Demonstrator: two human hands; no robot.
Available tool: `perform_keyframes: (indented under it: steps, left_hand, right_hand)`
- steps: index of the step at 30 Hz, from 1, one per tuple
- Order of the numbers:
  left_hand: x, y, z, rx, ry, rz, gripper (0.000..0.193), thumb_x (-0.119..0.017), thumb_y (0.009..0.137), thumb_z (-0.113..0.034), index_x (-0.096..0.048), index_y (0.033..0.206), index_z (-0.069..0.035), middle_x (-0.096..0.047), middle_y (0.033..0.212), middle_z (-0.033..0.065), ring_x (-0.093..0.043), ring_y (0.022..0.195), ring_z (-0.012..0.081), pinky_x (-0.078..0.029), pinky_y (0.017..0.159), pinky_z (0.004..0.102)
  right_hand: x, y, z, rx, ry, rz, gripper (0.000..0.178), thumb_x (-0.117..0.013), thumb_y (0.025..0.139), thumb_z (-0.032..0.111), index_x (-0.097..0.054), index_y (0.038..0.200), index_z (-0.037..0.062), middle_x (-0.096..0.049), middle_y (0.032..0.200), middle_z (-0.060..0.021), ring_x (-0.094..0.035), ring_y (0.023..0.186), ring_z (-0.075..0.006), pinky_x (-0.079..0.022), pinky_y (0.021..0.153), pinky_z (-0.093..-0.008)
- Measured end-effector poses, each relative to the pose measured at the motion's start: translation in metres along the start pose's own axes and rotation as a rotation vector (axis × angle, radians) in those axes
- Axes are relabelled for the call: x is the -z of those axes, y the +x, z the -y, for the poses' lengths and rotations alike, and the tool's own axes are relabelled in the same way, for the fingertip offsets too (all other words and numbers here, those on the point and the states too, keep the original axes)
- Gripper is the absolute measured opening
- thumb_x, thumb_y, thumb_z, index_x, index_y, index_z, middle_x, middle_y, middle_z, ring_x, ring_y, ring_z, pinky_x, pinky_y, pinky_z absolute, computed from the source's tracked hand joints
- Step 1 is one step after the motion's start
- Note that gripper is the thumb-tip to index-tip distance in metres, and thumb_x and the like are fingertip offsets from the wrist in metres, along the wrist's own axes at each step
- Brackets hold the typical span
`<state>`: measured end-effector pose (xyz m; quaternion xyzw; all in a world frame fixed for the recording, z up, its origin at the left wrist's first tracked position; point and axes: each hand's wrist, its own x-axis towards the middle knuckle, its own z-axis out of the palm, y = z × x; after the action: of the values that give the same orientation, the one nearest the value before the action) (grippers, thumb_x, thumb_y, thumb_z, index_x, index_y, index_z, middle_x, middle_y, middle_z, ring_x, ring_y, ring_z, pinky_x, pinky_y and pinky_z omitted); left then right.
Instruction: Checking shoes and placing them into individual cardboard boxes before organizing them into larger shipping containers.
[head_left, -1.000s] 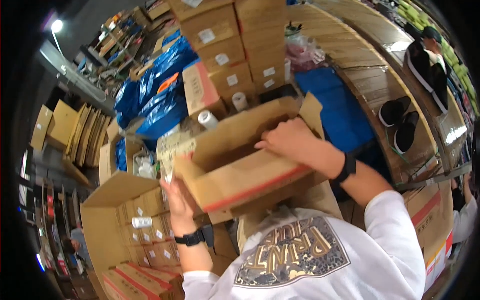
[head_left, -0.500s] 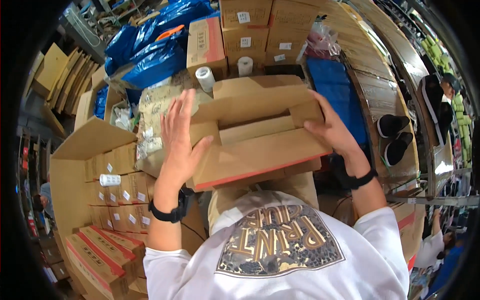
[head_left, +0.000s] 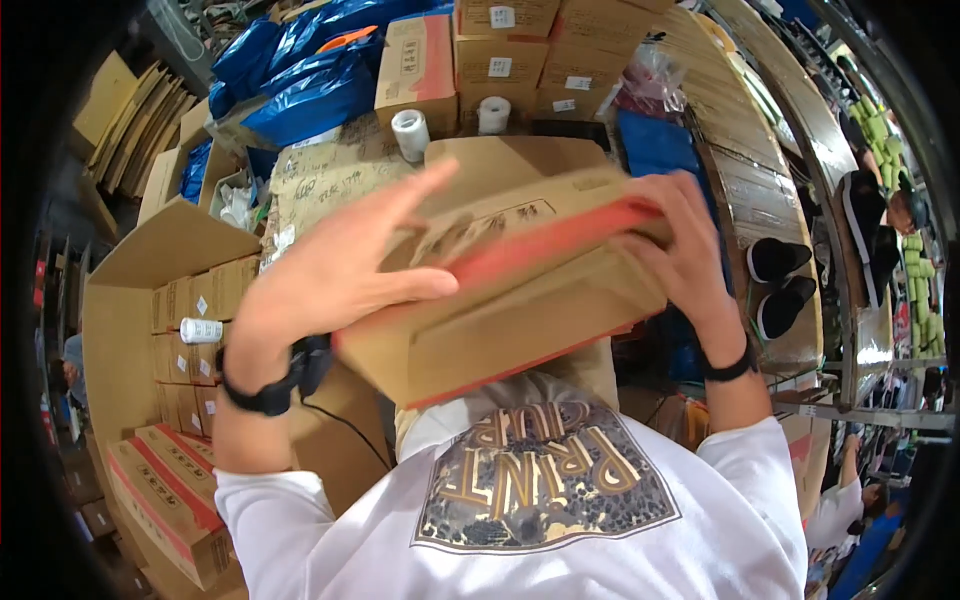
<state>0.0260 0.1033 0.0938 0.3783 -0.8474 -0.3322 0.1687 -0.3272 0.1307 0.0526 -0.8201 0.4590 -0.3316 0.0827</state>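
A brown cardboard box (head_left: 530,320) with a red stripe hangs tilted in front of my chest, its right end higher than its left. My right hand (head_left: 680,245) grips the right end, fingers over the top edge and thumb on the near side. My left hand (head_left: 350,260) is open over the box's left part, fingers stretched and thumb apart, slightly blurred. Whether its thumb touches the cardboard I cannot tell. Behind the box stands another piece of brown cardboard (head_left: 510,152). Motion smears the box's printed side.
White rolls (head_left: 410,135) stand beyond, before stacked cartons (head_left: 500,75). Blue plastic bags (head_left: 315,105) lie far left. At left, a large open carton (head_left: 165,245) holds several small boxes and a white roll (head_left: 202,330). Black shoes (head_left: 780,260) sit on the right-hand shelf.
The box has tipped over, so its opening no longer faces up and its printed, red-striped side shows. My left hand has let go of its left end; my right hand has shifted its grip upward.
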Motion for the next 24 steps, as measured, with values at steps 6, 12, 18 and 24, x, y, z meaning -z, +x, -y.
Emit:
perform_keyframes:
  steps: [6, 12, 18, 24]
  left_hand:
    - [-0.030, 0.020, -0.025, 0.231, -0.240, -0.261, 0.022, -0.073, 0.089, -0.018, -0.068, 0.102, -0.001, -0.073, 0.093, 0.0126, -0.069, 0.079, 0.0263, -0.053, 0.073, 0.0314]
    - [-0.084, 0.011, 0.023, -0.102, 0.754, -0.161, 0.017, -0.067, 0.092, -0.025, -0.062, 0.085, -0.010, -0.064, 0.072, 0.0125, -0.064, 0.065, 0.0356, -0.048, 0.057, 0.0443]
    - [-0.117, 0.020, 0.034, -0.114, 0.661, -0.175, 0.017, -0.062, 0.096, -0.025, -0.060, 0.087, -0.010, -0.059, 0.067, 0.0180, -0.062, 0.063, 0.0394, -0.047, 0.054, 0.0471]
    - [-0.115, 0.010, 0.032, -0.081, 0.649, -0.159, 0.018, -0.061, 0.096, -0.023, -0.059, 0.087, -0.008, -0.061, 0.070, 0.0184, -0.062, 0.066, 0.0407, -0.046, 0.056, 0.0485]
  right_hand:
    - [0.042, -0.025, -0.014, 0.015, -0.307, -0.192, 0.042, -0.076, 0.081, 0.015, -0.063, 0.121, 0.0108, -0.062, 0.124, -0.0110, -0.058, 0.120, -0.0355, -0.048, 0.101, -0.0419]
    - [0.132, -0.161, -0.226, -1.169, -0.874, -0.284, 0.082, -0.069, 0.086, 0.053, -0.047, 0.140, -0.0039, -0.049, 0.144, -0.0256, -0.048, 0.132, -0.0396, -0.039, 0.110, -0.0467]
    - [0.192, -0.272, -0.315, -1.069, -1.046, -0.228, 0.087, -0.062, 0.088, 0.063, -0.041, 0.143, -0.0017, -0.051, 0.143, -0.0273, -0.049, 0.132, -0.0424, -0.041, 0.108, -0.0481]
    - [0.151, -0.239, -0.316, -1.424, -0.612, -0.175, 0.078, -0.052, 0.091, 0.067, -0.051, 0.139, 0.0046, -0.062, 0.129, -0.0259, -0.057, 0.121, -0.0449, -0.044, 0.102, -0.0495]
